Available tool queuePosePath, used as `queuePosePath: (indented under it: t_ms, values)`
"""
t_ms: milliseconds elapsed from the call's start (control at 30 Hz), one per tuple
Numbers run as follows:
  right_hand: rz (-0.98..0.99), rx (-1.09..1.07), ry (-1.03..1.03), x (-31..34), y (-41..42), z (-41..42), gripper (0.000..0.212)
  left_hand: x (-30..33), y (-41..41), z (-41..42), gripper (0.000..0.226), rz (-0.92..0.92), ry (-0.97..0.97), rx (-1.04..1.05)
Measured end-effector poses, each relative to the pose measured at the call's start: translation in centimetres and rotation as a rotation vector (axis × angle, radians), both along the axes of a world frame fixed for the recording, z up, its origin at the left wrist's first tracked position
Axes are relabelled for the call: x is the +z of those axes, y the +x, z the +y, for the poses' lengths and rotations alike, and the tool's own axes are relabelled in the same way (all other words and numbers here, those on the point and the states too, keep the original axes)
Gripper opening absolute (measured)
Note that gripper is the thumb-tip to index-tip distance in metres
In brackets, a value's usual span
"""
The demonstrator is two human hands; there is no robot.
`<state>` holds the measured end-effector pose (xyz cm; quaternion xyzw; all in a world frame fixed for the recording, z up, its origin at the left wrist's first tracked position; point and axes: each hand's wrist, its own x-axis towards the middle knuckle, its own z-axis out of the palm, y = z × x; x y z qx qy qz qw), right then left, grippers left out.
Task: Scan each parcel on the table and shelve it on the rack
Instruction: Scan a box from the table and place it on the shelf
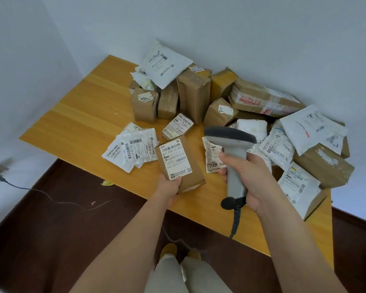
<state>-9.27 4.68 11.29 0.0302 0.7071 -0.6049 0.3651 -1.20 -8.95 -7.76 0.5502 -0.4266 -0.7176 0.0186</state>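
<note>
Just left of the scanner [230,153], you've got a small brown box [181,163] held up over the near edge of the table [76,123], your left hand [170,186] curled round its bottom end. Label faces up at you, long axis running away from you and tipped a bit left. Right hand [247,176] is clenched round the scanner handle, head pointing away and not really onto the label, so I'd guess the next move is swinging the head left toward that barcode, since the box is right beside it.

Readable bits: the box label says 502-602-12-835. Flat bags left of the box show 446 2611 and 71-6-6611; the bag behind the scanner says 7009, and one to its right 2009. Rest of the parcel pile [199,92] sits behind the scanner against the wall. No rack in view.
</note>
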Motion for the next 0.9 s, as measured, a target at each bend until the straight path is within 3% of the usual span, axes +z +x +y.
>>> queuePosePath:
  t_ms: [100,167,300,467,600,900]
  values:
    - [-0.057,-0.068,-0.023,-1.4,-0.4,0.5,0.015,1.7,1.0,-0.2,0.043,0.177,0.191,-0.010]
    - [-0.074,-0.074,-0.065,-1.7,-0.4,0.3,0.014,3.2,1.6,-0.6,0.045,0.298,0.213,-0.049]
    - [-0.050,-0.015,-0.175,-1.1,0.4,-1.6,0.022,7.1,3.7,-1.2,0.045,0.473,0.148,0.013]
    - [-0.068,0.189,-0.316,0.1,4.1,-4.0,0.026,10.9,10.7,-0.7,0.062,0.555,-0.044,0.203]
    - [-0.099,0.387,-0.351,0.3,10.1,-5.0,0.026,13.1,18.3,1.5,0.075,0.630,-0.144,0.425]
    - [-0.107,0.784,-0.343,1.2,30.1,-4.3,0.019,15.2,40.2,8.7,0.075,0.727,-0.304,0.860]
